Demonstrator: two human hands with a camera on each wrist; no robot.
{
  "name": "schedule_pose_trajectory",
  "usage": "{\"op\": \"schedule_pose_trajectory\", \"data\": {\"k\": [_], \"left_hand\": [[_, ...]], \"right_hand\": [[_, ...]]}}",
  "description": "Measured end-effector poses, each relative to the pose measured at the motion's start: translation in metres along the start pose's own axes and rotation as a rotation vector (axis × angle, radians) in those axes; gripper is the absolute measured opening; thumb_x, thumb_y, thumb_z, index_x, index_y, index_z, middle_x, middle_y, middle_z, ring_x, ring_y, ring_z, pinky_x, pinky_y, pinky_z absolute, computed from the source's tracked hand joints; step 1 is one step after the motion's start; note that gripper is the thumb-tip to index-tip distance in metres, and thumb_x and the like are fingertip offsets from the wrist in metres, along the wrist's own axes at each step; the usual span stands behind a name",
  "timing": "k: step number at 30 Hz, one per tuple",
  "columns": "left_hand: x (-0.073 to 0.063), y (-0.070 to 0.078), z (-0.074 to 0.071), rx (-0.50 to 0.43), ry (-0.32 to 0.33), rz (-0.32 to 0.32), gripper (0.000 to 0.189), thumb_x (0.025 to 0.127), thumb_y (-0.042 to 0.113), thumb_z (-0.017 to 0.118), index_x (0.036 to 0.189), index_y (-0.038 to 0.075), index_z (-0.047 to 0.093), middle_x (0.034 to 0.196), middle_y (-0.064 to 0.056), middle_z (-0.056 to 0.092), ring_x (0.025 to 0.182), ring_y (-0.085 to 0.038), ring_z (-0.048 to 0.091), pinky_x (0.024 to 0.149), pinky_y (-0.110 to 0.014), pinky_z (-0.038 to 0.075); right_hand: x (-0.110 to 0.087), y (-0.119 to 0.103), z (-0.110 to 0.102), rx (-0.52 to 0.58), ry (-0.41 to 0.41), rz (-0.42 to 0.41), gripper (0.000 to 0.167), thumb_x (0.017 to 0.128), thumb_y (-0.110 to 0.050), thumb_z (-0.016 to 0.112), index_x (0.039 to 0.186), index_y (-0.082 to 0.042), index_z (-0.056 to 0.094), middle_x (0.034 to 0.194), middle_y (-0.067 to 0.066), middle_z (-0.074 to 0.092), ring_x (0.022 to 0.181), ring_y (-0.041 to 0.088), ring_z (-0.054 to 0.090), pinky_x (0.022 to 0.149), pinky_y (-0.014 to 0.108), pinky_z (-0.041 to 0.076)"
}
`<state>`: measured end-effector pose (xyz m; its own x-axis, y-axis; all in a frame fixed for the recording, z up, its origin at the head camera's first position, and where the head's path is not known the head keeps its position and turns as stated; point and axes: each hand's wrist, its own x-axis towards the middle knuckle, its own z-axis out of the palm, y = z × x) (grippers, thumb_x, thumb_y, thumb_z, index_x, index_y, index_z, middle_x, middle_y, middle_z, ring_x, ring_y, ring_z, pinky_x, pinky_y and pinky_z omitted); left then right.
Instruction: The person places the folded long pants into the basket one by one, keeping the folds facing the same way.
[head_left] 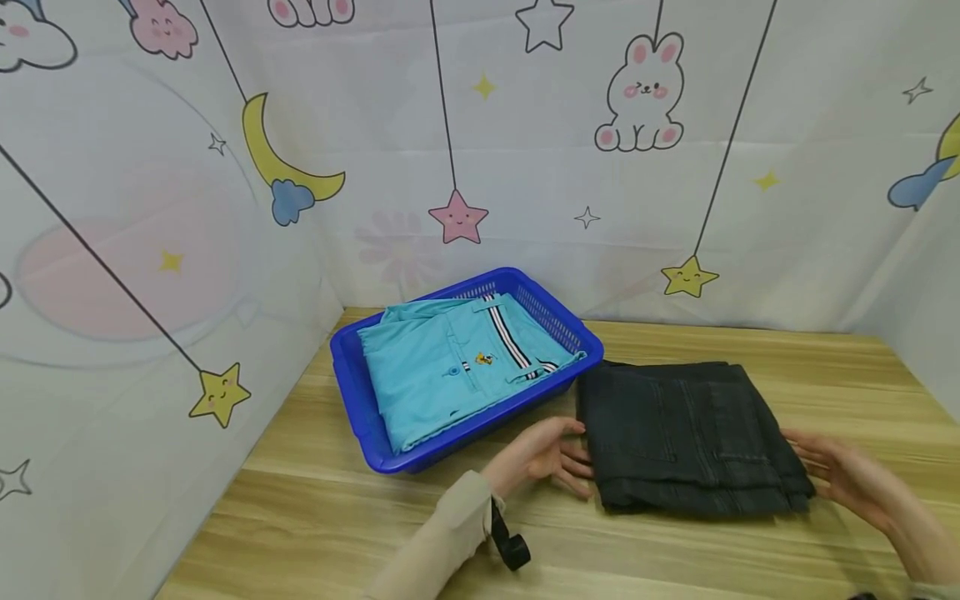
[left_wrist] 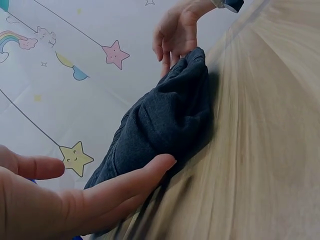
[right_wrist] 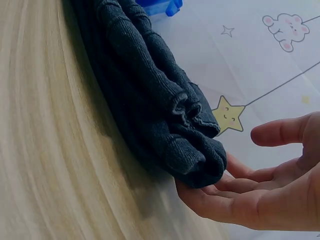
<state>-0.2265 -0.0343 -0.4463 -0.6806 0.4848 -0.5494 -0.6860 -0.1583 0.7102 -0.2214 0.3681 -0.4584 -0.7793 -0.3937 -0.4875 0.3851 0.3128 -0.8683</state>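
Folded dark jeans (head_left: 686, 437) lie on the table with several layers stacked, a back pocket facing up. At their left edge is my left hand (head_left: 543, 458), fingers loosely extended, with the thumb raised off the cloth in the left wrist view. My right hand (head_left: 847, 475) is at the opposite edge. The right wrist view has its fingers (right_wrist: 200, 200) partly hidden under and behind the folded end, thumb apart from the cloth. Left of the jeans, folded light-blue pants (head_left: 457, 358) with a striped waistband rest in a blue basket (head_left: 352, 400).
The basket stands at an angle near the back of the wooden table (head_left: 315, 533), its right corner close to the jeans. A white curtain (head_left: 525, 275) printed with stars, a moon and rabbits closes off the back and sides. A black strap (head_left: 510, 542) circles the left wrist.
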Motion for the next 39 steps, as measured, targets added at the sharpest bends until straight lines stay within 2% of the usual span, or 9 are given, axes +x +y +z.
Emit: {"op": "schedule_pose_trajectory", "data": {"k": [2, 6, 8, 14, 23, 27, 34, 37, 39], "left_hand": [[-0.002, 0.0, -0.002, 0.009, -0.015, -0.009, 0.057, 0.09, 0.017, 0.037, 0.14, 0.007, 0.011, 0.133, -0.043, 0.02, 0.121, -0.058, 0.025, 0.09, -0.068, 0.028], [-0.006, 0.0, -0.006, 0.025, -0.047, -0.026, 0.059, 0.091, 0.018, 0.035, 0.141, 0.006, 0.007, 0.134, -0.044, 0.017, 0.121, -0.058, 0.023, 0.091, -0.068, 0.027], [-0.007, -0.001, -0.008, 0.035, -0.056, -0.037, 0.06, 0.091, 0.018, 0.035, 0.142, 0.007, 0.005, 0.134, -0.044, 0.018, 0.122, -0.058, 0.023, 0.091, -0.068, 0.027], [-0.013, -0.002, -0.013, 0.043, -0.078, -0.066, 0.063, 0.092, 0.02, 0.036, 0.143, 0.008, 0.001, 0.134, -0.043, 0.019, 0.121, -0.057, 0.025, 0.092, -0.067, 0.027], [-0.017, -0.002, -0.018, 0.054, -0.116, -0.056, 0.06, 0.093, 0.02, 0.033, 0.142, 0.005, 0.003, 0.134, -0.044, 0.018, 0.121, -0.057, 0.026, 0.092, -0.066, 0.028], [-0.018, -0.003, -0.019, 0.052, -0.124, -0.05, 0.058, 0.093, 0.021, 0.031, 0.142, 0.003, 0.005, 0.134, -0.044, 0.017, 0.122, -0.056, 0.026, 0.093, -0.066, 0.027], [-0.018, -0.001, -0.019, 0.049, -0.115, -0.05, 0.057, 0.093, 0.021, 0.031, 0.141, 0.001, 0.009, 0.134, -0.044, 0.019, 0.121, -0.057, 0.027, 0.093, -0.067, 0.027], [-0.017, -0.001, -0.018, 0.047, -0.107, -0.052, 0.058, 0.092, 0.021, 0.033, 0.141, 0.0, 0.01, 0.135, -0.042, 0.019, 0.12, -0.057, 0.027, 0.092, -0.066, 0.028], [-0.017, 0.0, -0.018, 0.044, -0.095, -0.046, 0.058, 0.092, 0.02, 0.034, 0.141, 0.0, 0.011, 0.136, -0.041, 0.019, 0.12, -0.057, 0.028, 0.092, -0.066, 0.028]], "right_hand": [[-0.002, -0.002, 0.004, -0.01, -0.002, 0.019, 0.037, 0.098, -0.038, 0.017, 0.135, -0.042, 0.014, 0.14, 0.028, -0.025, 0.127, 0.052, -0.01, 0.096, 0.056, 0.029], [-0.004, -0.008, 0.01, -0.03, 0.006, 0.049, 0.056, 0.098, -0.038, 0.017, 0.142, -0.014, -0.008, 0.139, 0.029, -0.026, 0.124, 0.055, -0.014, 0.095, 0.064, 0.023], [-0.006, -0.01, 0.013, -0.04, 0.007, 0.055, 0.059, 0.098, -0.038, 0.017, 0.142, -0.008, -0.01, 0.139, 0.03, -0.025, 0.124, 0.056, -0.014, 0.094, 0.066, 0.023], [-0.008, -0.012, 0.018, -0.062, -0.002, 0.047, 0.057, 0.099, -0.037, 0.016, 0.143, -0.008, -0.005, 0.138, 0.032, -0.023, 0.124, 0.056, -0.012, 0.094, 0.062, 0.028], [-0.008, -0.011, 0.021, -0.08, -0.019, 0.045, 0.06, 0.098, -0.038, 0.015, 0.142, 0.0, -0.002, 0.138, 0.033, -0.021, 0.124, 0.055, -0.011, 0.095, 0.057, 0.032], [-0.008, -0.01, 0.021, -0.07, -0.027, 0.041, 0.059, 0.098, -0.038, 0.015, 0.143, -0.002, 0.0, 0.138, 0.033, -0.022, 0.124, 0.055, -0.012, 0.094, 0.057, 0.032], [-0.006, -0.003, 0.011, -0.057, -0.073, 0.028, 0.04, 0.098, -0.038, 0.014, 0.136, -0.032, 0.026, 0.136, 0.034, -0.023, 0.123, 0.055, -0.013, 0.094, 0.054, 0.034], [-0.005, -0.003, 0.007, -0.045, -0.093, 0.033, 0.039, 0.098, -0.038, 0.014, 0.133, -0.034, 0.031, 0.136, 0.035, -0.021, 0.123, 0.055, -0.012, 0.093, 0.053, 0.036], [-0.005, -0.004, 0.004, -0.058, -0.1, 0.031, 0.037, 0.098, -0.037, 0.015, 0.131, -0.034, 0.032, 0.14, 0.037, -0.008, 0.126, 0.053, 0.012, 0.092, 0.05, 0.037]]}}
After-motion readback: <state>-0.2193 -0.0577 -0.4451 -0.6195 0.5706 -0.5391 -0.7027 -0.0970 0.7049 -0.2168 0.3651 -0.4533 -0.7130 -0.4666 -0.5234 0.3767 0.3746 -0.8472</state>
